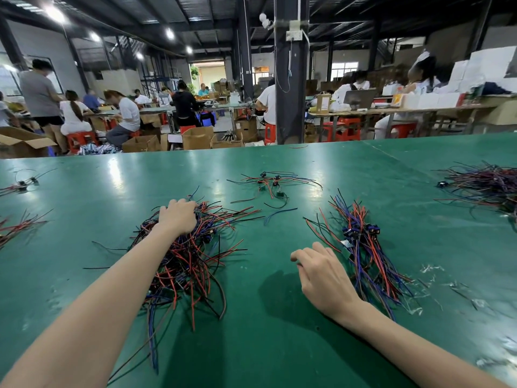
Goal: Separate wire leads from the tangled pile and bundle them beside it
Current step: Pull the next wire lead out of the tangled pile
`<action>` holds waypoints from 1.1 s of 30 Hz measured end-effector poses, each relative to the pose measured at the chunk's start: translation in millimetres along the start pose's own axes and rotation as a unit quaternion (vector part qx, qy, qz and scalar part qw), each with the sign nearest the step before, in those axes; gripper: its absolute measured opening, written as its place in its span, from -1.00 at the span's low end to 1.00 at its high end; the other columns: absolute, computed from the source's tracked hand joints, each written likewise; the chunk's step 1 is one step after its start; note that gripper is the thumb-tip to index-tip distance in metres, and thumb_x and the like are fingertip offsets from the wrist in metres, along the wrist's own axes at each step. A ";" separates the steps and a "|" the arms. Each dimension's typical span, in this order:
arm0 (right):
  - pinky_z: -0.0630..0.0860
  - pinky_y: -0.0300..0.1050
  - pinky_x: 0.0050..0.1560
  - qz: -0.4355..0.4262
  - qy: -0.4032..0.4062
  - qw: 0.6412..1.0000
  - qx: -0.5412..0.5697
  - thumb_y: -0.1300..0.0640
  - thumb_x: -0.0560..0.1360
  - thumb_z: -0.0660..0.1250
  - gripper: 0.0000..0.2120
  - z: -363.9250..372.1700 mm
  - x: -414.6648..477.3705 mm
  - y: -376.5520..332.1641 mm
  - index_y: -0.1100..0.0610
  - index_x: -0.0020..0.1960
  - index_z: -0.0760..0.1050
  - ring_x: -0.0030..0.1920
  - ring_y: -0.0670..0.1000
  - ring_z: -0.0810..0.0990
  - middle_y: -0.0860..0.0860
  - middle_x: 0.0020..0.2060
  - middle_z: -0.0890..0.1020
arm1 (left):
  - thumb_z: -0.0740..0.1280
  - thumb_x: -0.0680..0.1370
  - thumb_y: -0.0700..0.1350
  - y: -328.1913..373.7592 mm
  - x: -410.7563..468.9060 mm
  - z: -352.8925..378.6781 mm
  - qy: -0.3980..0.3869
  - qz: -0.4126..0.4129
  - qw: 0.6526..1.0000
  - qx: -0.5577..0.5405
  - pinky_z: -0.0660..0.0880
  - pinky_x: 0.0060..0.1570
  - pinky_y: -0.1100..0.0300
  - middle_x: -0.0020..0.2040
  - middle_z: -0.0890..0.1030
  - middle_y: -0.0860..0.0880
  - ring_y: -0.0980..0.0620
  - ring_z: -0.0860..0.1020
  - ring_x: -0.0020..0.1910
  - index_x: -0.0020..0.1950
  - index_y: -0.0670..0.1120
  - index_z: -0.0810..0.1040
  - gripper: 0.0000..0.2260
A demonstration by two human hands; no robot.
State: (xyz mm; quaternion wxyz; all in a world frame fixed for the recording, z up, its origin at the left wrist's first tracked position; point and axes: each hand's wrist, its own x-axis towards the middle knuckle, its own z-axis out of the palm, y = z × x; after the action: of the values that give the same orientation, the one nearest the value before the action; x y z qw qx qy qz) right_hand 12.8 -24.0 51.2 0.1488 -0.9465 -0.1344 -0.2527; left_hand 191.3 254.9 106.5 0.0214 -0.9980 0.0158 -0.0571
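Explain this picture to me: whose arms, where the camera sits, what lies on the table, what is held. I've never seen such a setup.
No machine: a person works with bare hands, filmed by one camera on their head, looking down. On the green table lies a tangled pile of red, blue and black wire leads. The left hand sits on it, fingers curled into the wires. The right hand holds nothing, beside a tidier bundle. More loose leads lie farther back.

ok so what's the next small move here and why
Probably pull the left hand up and toward you, drawing a few leads out of the tangled pile: its fingers curl into the pile's far end, while the right hand is empty beside the bundle, free to take them.
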 end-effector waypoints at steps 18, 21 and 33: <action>0.40 -0.02 -0.09 -0.030 0.000 0.999 0.024 0.63 0.04 0.24 -0.37 -2.5 0.4 3.1 0.23 0.03 0.58 -0.17 0.10 0.48 0.01 -0.42 0.49 | 0.28 0.52 -0.20 2.6 13.8 -3.7 0.173 0.010 0.980 0.099 0.30 0.13 0.02 0.09 0.55 -0.04 -0.09 0.42 0.16 0.10 -0.02 0.58 -0.80; 0.39 -0.02 -0.10 -0.028 0.000 0.999 0.032 0.64 0.04 0.23 -0.37 -2.8 0.2 2.7 0.23 0.03 0.58 -0.16 0.10 0.48 0.01 -0.41 0.50 | 0.28 0.56 -0.16 1.4 11.4 -27.6 0.272 -0.017 0.956 -0.111 0.29 0.12 -0.03 0.08 0.57 -0.15 -0.16 0.43 0.14 0.09 -0.17 0.55 -0.85; 0.39 0.01 -0.02 -0.017 0.012 0.997 0.079 0.64 0.17 0.13 -0.39 -2.4 -0.3 3.0 0.26 0.10 0.55 -0.08 0.12 0.43 0.07 -0.28 0.55 | 0.34 0.54 -0.19 50.7 -49.0 -97.1 0.181 -0.041 0.709 -0.680 0.57 -0.15 0.13 -0.08 0.60 -0.19 0.03 0.55 -0.29 -0.02 -0.20 0.51 -0.91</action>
State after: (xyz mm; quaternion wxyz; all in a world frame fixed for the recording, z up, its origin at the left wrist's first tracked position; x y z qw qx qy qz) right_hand 12.5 -27.7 52.4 0.2206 -0.9262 -0.1684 -0.2553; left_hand 130.0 202.0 195.1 -0.6690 -0.7125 0.0130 -0.2114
